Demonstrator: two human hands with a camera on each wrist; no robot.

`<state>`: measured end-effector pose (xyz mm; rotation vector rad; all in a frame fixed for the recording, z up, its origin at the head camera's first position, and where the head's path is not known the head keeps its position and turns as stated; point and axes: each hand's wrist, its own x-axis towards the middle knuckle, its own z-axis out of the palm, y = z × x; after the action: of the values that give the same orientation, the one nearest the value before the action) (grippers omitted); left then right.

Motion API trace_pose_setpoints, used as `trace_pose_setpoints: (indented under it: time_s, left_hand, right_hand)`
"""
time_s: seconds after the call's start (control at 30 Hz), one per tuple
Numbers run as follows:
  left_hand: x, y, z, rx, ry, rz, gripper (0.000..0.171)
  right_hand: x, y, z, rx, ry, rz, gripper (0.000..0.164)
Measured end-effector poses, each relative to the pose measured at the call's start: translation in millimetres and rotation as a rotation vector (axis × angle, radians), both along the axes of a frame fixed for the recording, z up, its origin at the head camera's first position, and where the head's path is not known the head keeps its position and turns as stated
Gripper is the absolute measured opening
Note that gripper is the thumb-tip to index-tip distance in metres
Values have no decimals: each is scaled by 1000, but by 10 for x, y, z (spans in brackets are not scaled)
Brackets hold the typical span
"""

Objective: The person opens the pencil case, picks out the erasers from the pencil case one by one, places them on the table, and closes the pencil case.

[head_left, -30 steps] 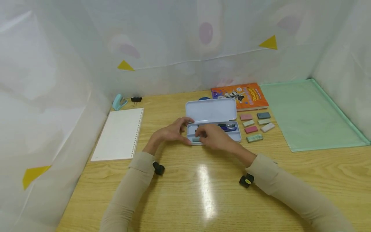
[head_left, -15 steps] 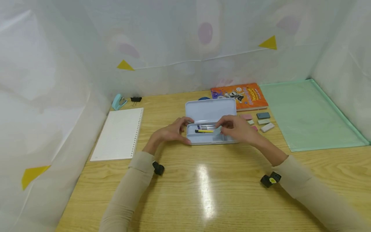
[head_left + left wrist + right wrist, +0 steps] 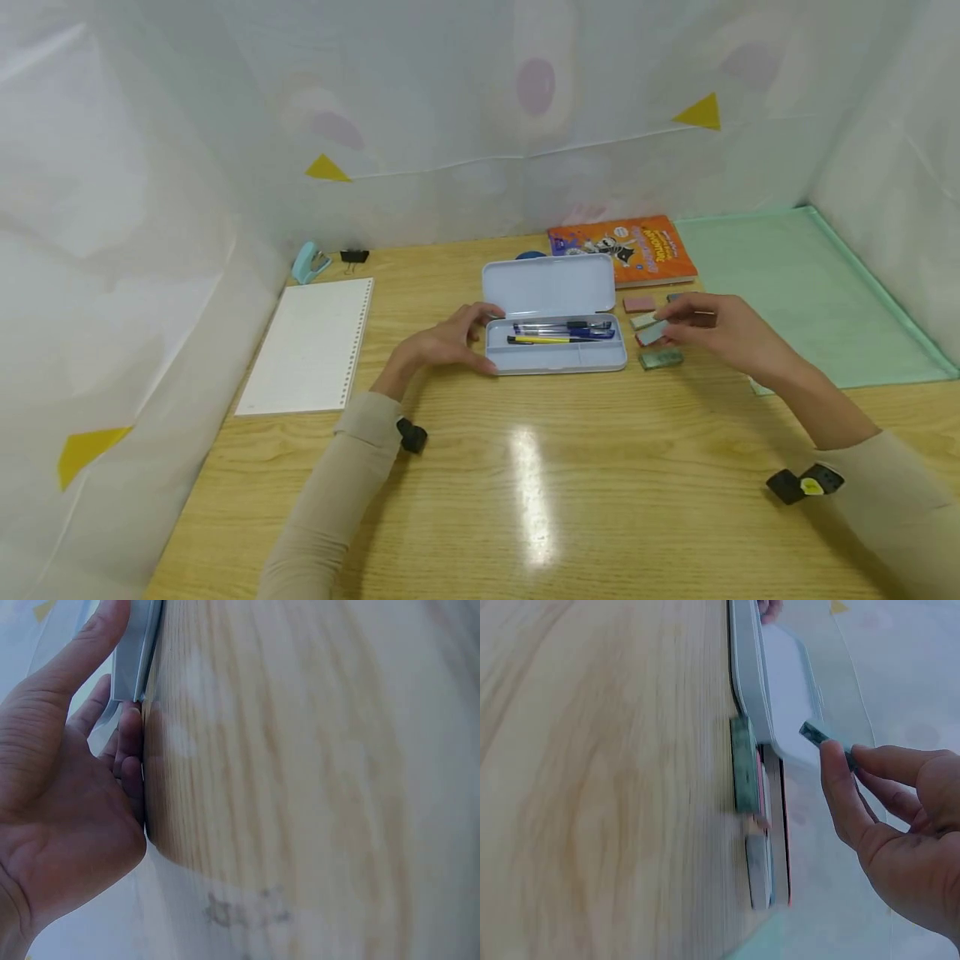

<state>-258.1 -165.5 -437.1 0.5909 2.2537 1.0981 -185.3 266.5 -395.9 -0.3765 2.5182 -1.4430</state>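
Note:
My left hand [image 3: 448,337] holds the left end of a pale blue pencil case [image 3: 531,360], thumb at its front corner and fingers at the back. The case's lid [image 3: 549,285] stands raised; several pens [image 3: 562,331], one of them yellow, lie in the long rear compartment. My right hand [image 3: 726,335] pinches a blue-green eraser [image 3: 651,332] between thumb and fingers, to the right of the case. In the right wrist view that eraser [image 3: 817,736] is lifted off the table. Beneath and around the hand lie other erasers, among them a green one [image 3: 661,359] and a pink one [image 3: 639,305]; some are hidden.
Behind the case lies an orange book [image 3: 648,250], partly covering the back of the table. A green glass-like sheet [image 3: 817,308] is at the right. At the left are a white notepad [image 3: 307,346], a light blue stapler [image 3: 309,263] and a black binder clip [image 3: 354,256].
My right hand has taken the blue-green eraser out of the case's front compartment and carried it right, over the other erasers. The left hand has stayed at the case.

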Motion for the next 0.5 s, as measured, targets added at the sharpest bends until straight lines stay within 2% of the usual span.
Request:
trace_pose_setpoints:
  time_s: [0.17, 0.27, 0.37, 0.5]
  left_hand:
    - [4, 8, 12, -4, -1, 1, 88]
    - [10, 5, 20, -7, -1, 4, 88]
    - [13, 0, 17, -8, 0, 6, 88]
    - [13, 14, 17, -6, 1, 1, 89]
  right_hand:
    - [99, 318, -14, 35, 9, -13, 24]
    - [129, 452, -35, 99, 19, -16, 21]
    - [146, 541, -56, 165, -20, -20, 21]
    - [156, 608, -88, 172, -82, -6, 26]
